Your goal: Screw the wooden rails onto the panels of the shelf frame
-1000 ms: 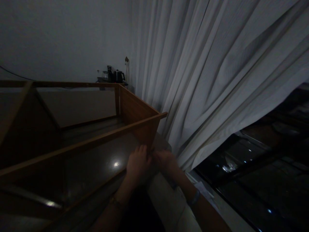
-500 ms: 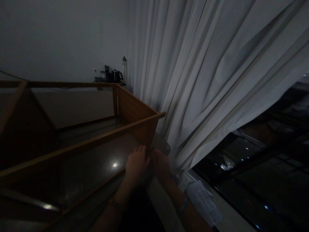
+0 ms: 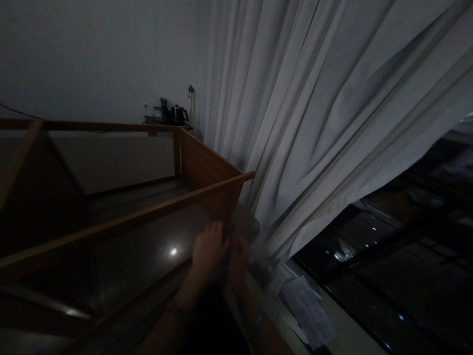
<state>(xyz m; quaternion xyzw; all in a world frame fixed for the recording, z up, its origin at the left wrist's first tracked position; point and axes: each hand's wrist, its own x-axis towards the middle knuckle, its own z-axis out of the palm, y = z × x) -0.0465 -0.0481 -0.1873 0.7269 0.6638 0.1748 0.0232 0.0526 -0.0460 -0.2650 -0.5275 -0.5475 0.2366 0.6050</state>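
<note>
A wooden frame (image 3: 129,224), brown and open-sided, fills the left half of the head view. My left hand (image 3: 210,246) is closed at the lower part of its near right corner, fingers wrapped around the wood. Right beside it, my right hand (image 3: 238,254) is closed against the same corner, its fingertips pinched together. What the right fingers hold is too dark and small to make out. The wooden end panel (image 3: 210,155) rises just above both hands.
A long pale curtain (image 3: 288,123) hangs close on the right, beside dark window glass (image 3: 369,276). Papers (image 3: 310,308) lie low at the right. A black kettle (image 3: 178,115) stands beyond the frame's far corner, before a plain wall (image 3: 92,59).
My right hand and forearm have swung left, closer to my left hand. The left hand stays at the corner, and the frame stands as before.
</note>
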